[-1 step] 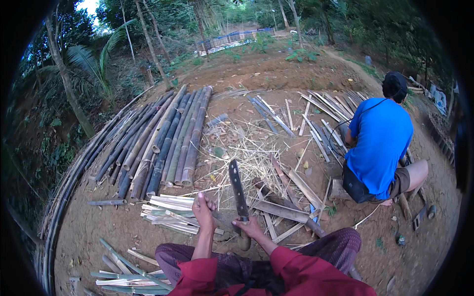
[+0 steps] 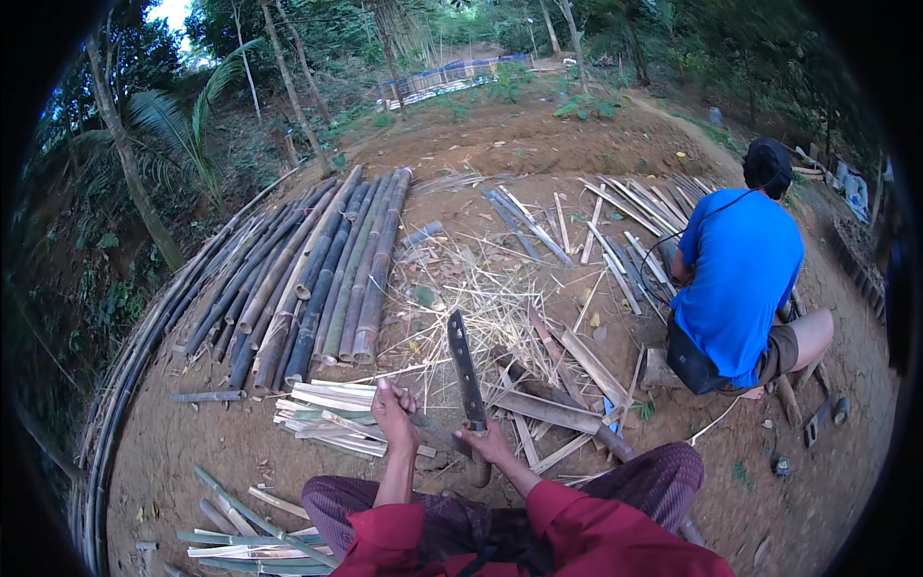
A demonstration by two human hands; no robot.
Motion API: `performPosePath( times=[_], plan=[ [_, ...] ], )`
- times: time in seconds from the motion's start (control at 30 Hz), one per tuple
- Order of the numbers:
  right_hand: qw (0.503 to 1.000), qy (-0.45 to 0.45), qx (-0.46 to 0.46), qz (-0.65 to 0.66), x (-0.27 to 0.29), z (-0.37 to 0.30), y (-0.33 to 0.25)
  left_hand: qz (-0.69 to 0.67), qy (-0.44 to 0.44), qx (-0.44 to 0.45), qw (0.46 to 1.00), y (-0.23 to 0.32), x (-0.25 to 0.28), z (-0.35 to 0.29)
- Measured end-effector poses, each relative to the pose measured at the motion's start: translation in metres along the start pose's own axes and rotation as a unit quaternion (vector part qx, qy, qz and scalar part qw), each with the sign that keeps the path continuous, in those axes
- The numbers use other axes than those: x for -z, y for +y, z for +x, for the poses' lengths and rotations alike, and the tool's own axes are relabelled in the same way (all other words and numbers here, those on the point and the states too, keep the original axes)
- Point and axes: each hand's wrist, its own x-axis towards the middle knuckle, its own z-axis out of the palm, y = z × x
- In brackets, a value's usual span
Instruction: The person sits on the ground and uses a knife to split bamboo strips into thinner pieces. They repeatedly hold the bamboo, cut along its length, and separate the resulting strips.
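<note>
At the lower centre of the head view, one long, dark metal knife with a row of holes in its blade point(image 2: 465, 370) stands nearly upright, its handle downward. The person's right grip point(image 2: 487, 443) is closed around that handle; the left grip point(image 2: 395, 412), just left of it, has its fingers curled in, and whether anything thin is in it I cannot tell.

Around these two, pale split-bamboo strips point(image 2: 336, 406) lie just left of the left grip, which hides some of their ends. A second heap, of green and pale split-bamboo pieces point(image 2: 260, 551), is at the lower left. Both heaps overlap too much to count. Brown half-round bamboo pieces point(image 2: 548, 411) lie crossed to the right of the knife, and straw-coloured shavings point(image 2: 481, 288) cover the earth beyond its tip.

At the left of centre, grey, brown and green whole bamboo poles point(image 2: 379, 288) lie side by side, well over ten; one short grey pole point(image 2: 210, 395) lies apart near their lower ends. At the right sits one co-worker in a blue shirt point(image 2: 738, 279), a black waist pouch point(image 2: 694, 361) at the back.
</note>
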Motion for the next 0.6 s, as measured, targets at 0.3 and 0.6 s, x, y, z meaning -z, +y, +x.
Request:
performPosePath(
  times=[0.3,0.6],
  plan=[
    [0.956,-0.008,-0.148,-0.255,0.039,0.002,-0.043,0.013,0.069,-0.01,0.997,-0.087,0.068,0.034],
    [0.921,-0.12,-0.204,-0.31,0.038,-0.043,0.044,-0.01,0.068,0.069,0.995,-0.114,0.101,0.039]
  ],
)
